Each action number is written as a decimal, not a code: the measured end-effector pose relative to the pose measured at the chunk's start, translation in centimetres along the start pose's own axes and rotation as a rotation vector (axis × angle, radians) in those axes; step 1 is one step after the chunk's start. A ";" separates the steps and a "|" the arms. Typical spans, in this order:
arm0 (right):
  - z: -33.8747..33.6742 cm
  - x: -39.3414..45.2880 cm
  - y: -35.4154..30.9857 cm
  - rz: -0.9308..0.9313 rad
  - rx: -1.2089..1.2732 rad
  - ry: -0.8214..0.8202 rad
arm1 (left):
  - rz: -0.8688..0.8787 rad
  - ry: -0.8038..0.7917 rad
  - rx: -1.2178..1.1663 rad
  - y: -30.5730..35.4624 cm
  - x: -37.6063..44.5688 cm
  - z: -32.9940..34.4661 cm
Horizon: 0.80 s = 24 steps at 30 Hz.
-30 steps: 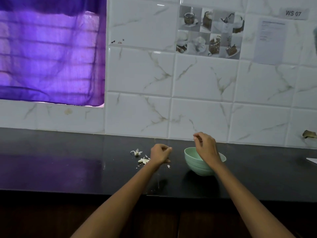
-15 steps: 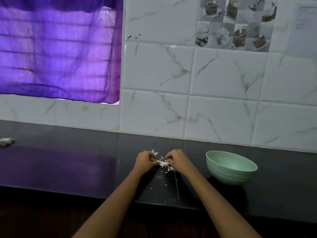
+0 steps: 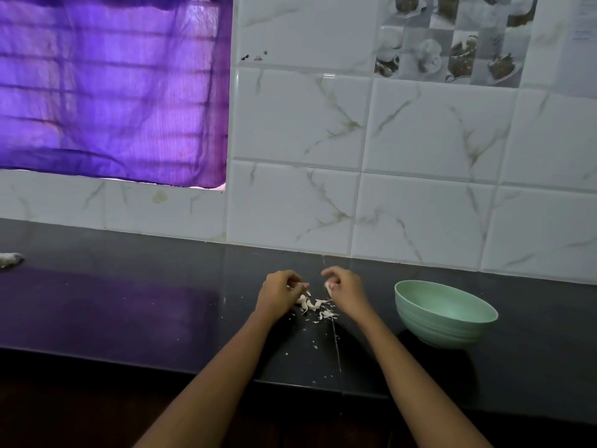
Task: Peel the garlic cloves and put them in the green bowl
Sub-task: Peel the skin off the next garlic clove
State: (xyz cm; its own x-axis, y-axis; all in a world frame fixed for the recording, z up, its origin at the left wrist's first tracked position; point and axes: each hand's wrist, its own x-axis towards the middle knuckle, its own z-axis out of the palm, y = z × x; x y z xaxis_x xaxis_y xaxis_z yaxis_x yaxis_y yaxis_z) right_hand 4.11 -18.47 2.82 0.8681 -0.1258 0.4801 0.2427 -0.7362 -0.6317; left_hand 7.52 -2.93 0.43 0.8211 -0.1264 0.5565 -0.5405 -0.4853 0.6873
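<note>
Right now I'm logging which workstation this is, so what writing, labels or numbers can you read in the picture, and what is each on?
No text can be read.
Paper sheet taped to the wall tiles at the top right: printed lines, too small and blurred to read.
Picture tile of cups and desserts: no lettering visible.
Green bowl: no label or marking visible.

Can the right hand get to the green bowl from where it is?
Probably yes. The right hand is beside the green bowl, with only bare dark counter between them. It pinches a small white piece, likely garlic.
</note>
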 end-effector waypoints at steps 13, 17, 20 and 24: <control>-0.1 -0.9 -1.2 0.175 0.717 -0.048 | 0.050 -0.094 -0.247 1.8 -1.0 0.0; 0.1 -1.1 -1.5 0.124 0.695 -0.099 | 0.036 -0.100 -0.265 1.7 -1.0 -0.2; -0.1 -1.2 -1.6 0.110 0.711 -0.078 | 0.034 -0.112 -0.272 1.9 -1.0 -0.1; -0.4 -1.4 -1.8 0.131 0.727 -0.025 | 0.056 -0.105 -0.279 2.1 -1.1 0.0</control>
State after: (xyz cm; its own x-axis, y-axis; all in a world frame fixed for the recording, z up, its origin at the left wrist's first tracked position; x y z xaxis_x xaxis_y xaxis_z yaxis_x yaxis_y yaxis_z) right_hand 2.28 -17.20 3.49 0.9173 -0.1609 0.3643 0.3542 -0.0881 -0.9310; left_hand 5.48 -3.78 1.24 0.7951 -0.2425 0.5559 -0.6031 -0.2207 0.7665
